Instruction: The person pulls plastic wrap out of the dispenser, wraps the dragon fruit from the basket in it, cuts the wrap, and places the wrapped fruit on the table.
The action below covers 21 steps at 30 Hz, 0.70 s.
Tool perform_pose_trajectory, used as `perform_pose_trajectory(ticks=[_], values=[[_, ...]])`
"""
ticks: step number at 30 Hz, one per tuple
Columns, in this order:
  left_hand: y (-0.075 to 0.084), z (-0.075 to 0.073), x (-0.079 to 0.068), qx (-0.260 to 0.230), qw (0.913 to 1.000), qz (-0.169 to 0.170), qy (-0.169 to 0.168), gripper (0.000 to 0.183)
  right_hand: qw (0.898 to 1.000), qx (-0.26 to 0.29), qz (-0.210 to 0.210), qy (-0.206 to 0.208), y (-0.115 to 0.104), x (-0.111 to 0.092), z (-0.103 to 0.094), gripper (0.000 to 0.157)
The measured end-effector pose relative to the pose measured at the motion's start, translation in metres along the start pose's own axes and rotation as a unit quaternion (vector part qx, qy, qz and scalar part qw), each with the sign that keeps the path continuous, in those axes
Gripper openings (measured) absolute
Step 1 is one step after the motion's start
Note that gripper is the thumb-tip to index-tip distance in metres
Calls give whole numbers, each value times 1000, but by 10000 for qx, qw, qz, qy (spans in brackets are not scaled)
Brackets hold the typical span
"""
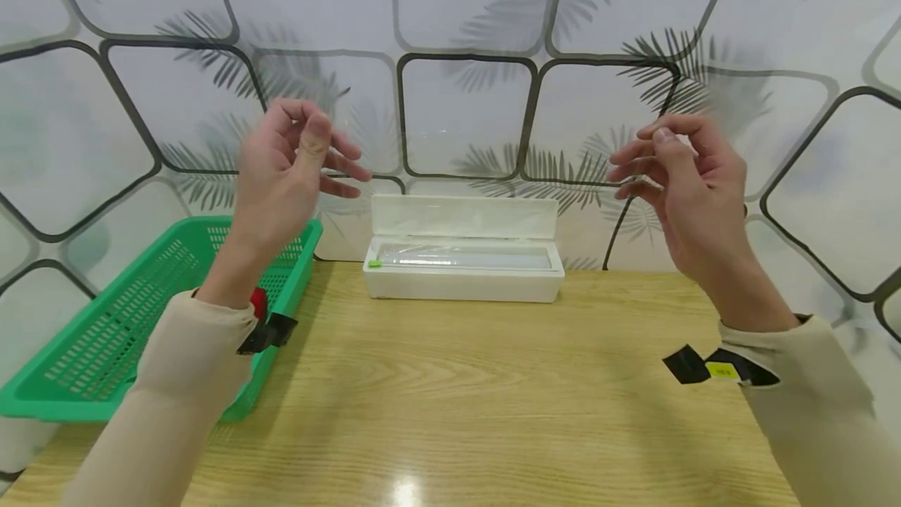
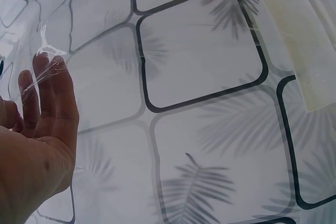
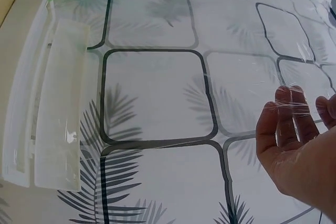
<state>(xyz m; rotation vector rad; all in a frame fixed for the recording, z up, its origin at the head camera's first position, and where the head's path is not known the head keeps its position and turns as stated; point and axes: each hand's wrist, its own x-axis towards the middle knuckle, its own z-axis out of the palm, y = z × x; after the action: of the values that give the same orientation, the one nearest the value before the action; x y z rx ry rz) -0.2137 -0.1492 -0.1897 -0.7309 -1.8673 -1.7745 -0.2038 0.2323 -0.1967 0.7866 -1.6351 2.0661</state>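
Observation:
A sheet of clear cling film [image 2: 52, 45] stretches between my two raised hands, hard to see against the patterned wall. My left hand [image 1: 278, 170] pinches one end between thumb and forefinger, the other fingers spread loosely. At the other end, my right hand [image 1: 697, 186] pinches the film, which lies creased across its fingers in the right wrist view. Below and between the hands, a white cling film dispenser [image 1: 464, 286] stands on the table with its lid [image 1: 464, 217] raised. Inside lies a film roll [image 1: 472, 258]; a green slider [image 1: 375, 264] sits at the left end.
A green plastic basket [image 1: 59, 407] stands on the left of the wooden table [image 1: 450, 382], partly behind my left forearm. Something red [image 1: 259, 302] shows inside it. The patterned wall [image 1: 464, 116] rises directly behind the dispenser.

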Motion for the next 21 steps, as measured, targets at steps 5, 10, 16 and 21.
perform_pose_trajectory(ticks=[5,10,16,21], values=[[-7,1,-5,22,10000,-50,-77,11,9999,-102,50,-115,3,-6,-2,19],[-13,2,-8,-117,9998,-105,-140,12,9998,-91,121,-164,6,-10,-4,19],[-18,1,-11,-234,9990,-304,-244,13,9993,-106,301,-171,13,-16,-4,19],[-26,1,-19,-7,9983,-477,-335,10,9986,-231,437,-159,22,-24,-6,20]])
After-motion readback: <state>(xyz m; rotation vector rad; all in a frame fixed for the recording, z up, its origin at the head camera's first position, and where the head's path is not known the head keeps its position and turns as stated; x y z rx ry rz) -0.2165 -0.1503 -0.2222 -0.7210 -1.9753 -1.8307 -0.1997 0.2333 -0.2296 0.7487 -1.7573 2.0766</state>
